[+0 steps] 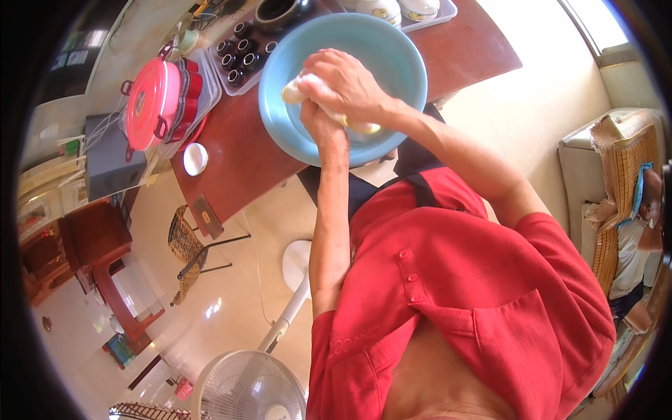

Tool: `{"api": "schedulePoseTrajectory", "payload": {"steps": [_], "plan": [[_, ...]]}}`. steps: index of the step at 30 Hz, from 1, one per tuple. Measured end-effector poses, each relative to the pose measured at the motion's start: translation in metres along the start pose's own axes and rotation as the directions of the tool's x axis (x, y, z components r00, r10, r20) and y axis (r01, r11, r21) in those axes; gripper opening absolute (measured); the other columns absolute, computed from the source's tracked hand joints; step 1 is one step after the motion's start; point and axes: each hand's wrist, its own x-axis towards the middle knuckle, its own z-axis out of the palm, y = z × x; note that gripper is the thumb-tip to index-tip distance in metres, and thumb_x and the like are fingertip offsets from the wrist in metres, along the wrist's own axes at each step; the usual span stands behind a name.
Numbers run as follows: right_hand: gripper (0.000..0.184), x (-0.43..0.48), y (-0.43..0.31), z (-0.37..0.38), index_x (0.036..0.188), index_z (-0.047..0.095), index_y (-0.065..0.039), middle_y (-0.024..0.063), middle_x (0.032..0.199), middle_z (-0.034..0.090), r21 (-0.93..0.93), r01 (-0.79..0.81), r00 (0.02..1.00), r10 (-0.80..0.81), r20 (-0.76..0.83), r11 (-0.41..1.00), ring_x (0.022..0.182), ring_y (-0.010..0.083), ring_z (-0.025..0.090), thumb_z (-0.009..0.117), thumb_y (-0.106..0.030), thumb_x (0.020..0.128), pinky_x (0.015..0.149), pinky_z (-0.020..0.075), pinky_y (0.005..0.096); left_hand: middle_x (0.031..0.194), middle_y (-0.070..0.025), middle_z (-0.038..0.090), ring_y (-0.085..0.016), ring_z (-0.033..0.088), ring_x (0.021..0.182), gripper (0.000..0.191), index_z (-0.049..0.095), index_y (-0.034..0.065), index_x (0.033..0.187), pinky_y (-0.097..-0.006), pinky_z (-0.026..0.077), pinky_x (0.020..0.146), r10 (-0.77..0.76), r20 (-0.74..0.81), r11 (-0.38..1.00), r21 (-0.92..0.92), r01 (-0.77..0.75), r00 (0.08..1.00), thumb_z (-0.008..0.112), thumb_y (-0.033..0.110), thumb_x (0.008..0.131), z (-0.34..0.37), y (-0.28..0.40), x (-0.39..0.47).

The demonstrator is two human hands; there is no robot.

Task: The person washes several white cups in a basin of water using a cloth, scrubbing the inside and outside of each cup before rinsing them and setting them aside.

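Note:
A light-blue plastic basin (266,105) stands at the edge of the reddish-brown table, directly before me. Over it, both of my hands are closed around a bunched, twisted white-and-yellow cloth (362,127). My right hand (341,79) grips it from above, fingers curled over the upper part. Just below, my left hand (321,123) holds the cloth, its fingers partly hidden by the right hand. One end pokes out to the left and a fold hangs at the lower right. Whether the basin holds water is hard to tell.
Small dark cups (229,61) stand in a plastic tray beside a dark pot (278,13). A pink lidded container (149,105) and a small white bowl (195,159) are on the left. White bowls (379,9) sit behind. A fan (252,388) stands nearby; a person (632,252) is on the sofa.

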Motion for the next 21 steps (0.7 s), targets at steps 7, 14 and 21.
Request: {"api": "schedulePoseTrajectory", "payload": {"steps": [7, 14, 21], "plan": [[0.043, 0.026, 0.047, 0.003, 0.109, 0.060, -0.008, 0.0110, 0.092, 0.063, 0.614, -0.669, 0.735, 0.494, 0.464, 0.419, 0.079, 0.0200, 0.060, 0.052, -0.041, 0.083, 0.073, 0.0465, 0.0307, 0.074, -0.0023, 0.055, -0.007, 0.046, 0.065, 0.015, 0.054, 0.0015, 0.085, -0.0245, 0.041, 0.065, 0.055, 0.016, 0.972, 0.228, -0.057, 0.998, 0.049, 0.015, 0.090, -0.013, 0.012, -0.009], [0.035, -0.016, 0.081, 0.016, 0.121, 0.048, -0.013, 0.0082, 0.114, 0.053, 0.695, -0.542, 0.836, 0.391, 0.385, 0.473, 0.095, 0.0238, 0.055, 0.049, -0.017, 0.086, 0.081, 0.0450, 0.0297, 0.123, -0.0113, 0.047, -0.026, 0.044, 0.115, 0.035, 0.043, -0.0013, 0.117, -0.0435, 0.032, 0.100, -0.494, -0.010, 0.762, -0.487, 0.427, 0.870, 0.030, 0.023, 0.096, -0.012, 0.031, 0.000], [0.045, -0.043, -0.008, 0.025, 0.115, 0.046, -0.004, 0.0202, 0.123, 0.040, 0.353, -0.179, 0.932, 0.273, -0.238, 0.918, 0.116, 0.0356, 0.036, 0.055, -0.034, 0.082, 0.096, 0.0305, 0.0414, 0.116, -0.0137, 0.048, -0.023, 0.050, 0.104, 0.039, 0.040, -0.0034, 0.119, -0.0357, 0.043, 0.088, -0.430, -0.047, 0.855, -0.342, 0.390, 0.902, 0.030, 0.027, 0.096, -0.018, 0.026, 0.001]]}}
